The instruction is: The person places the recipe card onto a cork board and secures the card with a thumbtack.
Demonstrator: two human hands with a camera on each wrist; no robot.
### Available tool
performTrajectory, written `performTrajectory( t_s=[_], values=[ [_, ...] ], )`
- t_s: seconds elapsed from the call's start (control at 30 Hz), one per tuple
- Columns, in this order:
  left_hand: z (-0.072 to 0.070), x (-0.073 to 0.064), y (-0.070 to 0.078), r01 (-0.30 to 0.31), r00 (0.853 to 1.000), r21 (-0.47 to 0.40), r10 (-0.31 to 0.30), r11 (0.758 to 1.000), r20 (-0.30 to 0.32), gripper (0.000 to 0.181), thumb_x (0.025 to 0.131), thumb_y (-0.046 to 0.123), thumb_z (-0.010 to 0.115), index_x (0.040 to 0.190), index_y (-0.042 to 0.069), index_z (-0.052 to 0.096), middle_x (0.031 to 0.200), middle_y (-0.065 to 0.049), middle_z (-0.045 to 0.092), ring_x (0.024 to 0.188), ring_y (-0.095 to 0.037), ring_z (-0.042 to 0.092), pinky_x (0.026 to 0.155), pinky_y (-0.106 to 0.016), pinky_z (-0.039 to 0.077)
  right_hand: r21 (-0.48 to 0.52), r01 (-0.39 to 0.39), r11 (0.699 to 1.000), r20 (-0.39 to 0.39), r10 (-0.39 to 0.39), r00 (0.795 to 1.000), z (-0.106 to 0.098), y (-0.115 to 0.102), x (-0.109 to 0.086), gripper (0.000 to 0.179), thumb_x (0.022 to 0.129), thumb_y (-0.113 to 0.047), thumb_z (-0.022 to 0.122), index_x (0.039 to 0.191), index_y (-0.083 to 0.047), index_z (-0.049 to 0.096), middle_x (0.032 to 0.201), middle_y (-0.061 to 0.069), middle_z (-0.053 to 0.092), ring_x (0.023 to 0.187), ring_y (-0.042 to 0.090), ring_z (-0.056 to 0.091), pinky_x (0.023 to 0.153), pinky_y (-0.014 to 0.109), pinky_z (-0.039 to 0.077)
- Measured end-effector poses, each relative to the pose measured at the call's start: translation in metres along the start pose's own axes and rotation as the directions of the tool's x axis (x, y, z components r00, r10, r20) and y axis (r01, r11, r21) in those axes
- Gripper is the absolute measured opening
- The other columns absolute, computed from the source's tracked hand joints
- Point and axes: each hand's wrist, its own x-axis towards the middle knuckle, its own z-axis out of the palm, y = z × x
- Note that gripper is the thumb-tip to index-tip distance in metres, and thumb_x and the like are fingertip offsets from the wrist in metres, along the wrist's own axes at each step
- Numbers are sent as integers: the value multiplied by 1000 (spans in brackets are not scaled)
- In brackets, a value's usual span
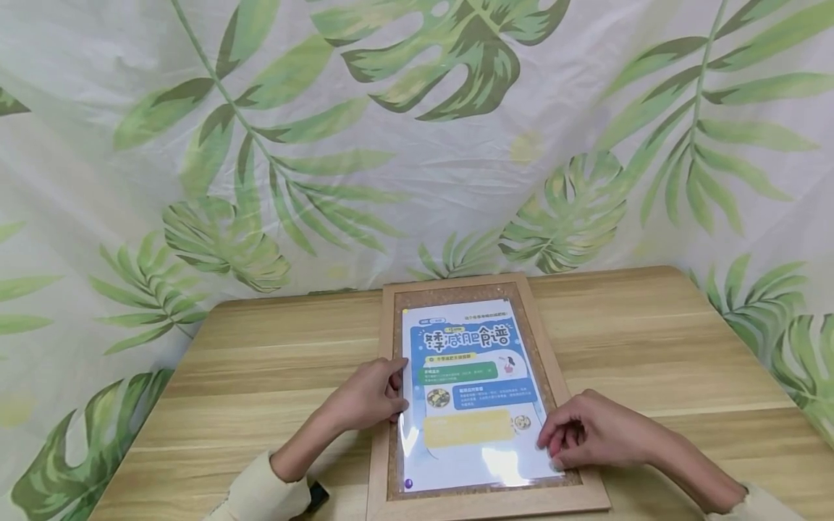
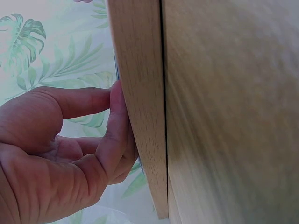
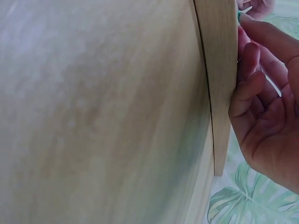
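Note:
A laminated poster [image 1: 469, 452] with blue, green and yellow printed blocks lies on a cork board [image 1: 393, 434] in a wooden frame [image 1: 547, 340]. Pins show at its corners: yellow [image 1: 405, 311] upper left, dark [image 1: 505, 299] upper right, purple [image 1: 408, 483] lower left. My left hand [image 1: 370, 394] rests its thumb and fingertips on the poster's left edge. Near the lower right corner, my right hand [image 1: 596, 430] bends its fingers over the poster's edge. In the right wrist view, a small green pushpin [image 3: 240, 17] shows at its thumb tip, mostly hidden by fingers.
The framed board lies on a wood-grain table [image 1: 280, 354]. A small black object [image 1: 317, 497] is partly hidden by my left sleeve [image 1: 267, 492]. Behind the table hangs a leaf-patterned curtain [image 1: 417, 195].

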Motion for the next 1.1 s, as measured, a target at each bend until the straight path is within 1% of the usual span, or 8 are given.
performTrajectory(
  t_s=[0.33, 0.47, 0.77, 1.1],
  values=[
    [0, 2, 1, -2, 1000, 28, 2, 1000, -9, 74, 90, -4, 80, 154, -15, 46, 95, -8, 61, 68, -12, 63, 54, -23, 47, 55, -40, 998, -19, 41, 999, 2, 1, -1, 16, 90, -15, 86, 105, -12, 81, 86, -8, 77, 73, -3, 65, 59, 19, 54],
    [0, 3, 1, 1, 1000, 25, 0, 1000, -8, 74, 90, -4, 80, 154, -14, 45, 95, -9, 61, 68, -12, 64, 54, -23, 47, 69, -46, 997, -23, 48, 999, 2, 1, -1, 16, 89, -13, 86, 105, -11, 81, 86, -7, 76, 72, -4, 63, 58, 18, 53],
    [0, 2, 0, 0, 1000, 10, 0, 1000, -7, 74, 90, -5, 79, 155, -15, 45, 95, -9, 61, 66, -12, 65, 54, -23, 48, 54, -42, 998, -34, 44, 998, 4, 1, 0, 16, 90, -12, 86, 105, -12, 81, 86, -9, 76, 71, -4, 61, 58, 18, 52],
    [1, 2, 0, 9, 1000, 24, -9, 1000, -11, 75, 89, -5, 80, 155, -14, 45, 96, -9, 61, 67, -12, 64, 55, -23, 48, 35, -17, 999, -49, 19, 999, 5, 2, -1, 17, 89, -11, 85, 105, -14, 81, 87, -11, 77, 71, -5, 61, 57, 19, 52]
  ],
)
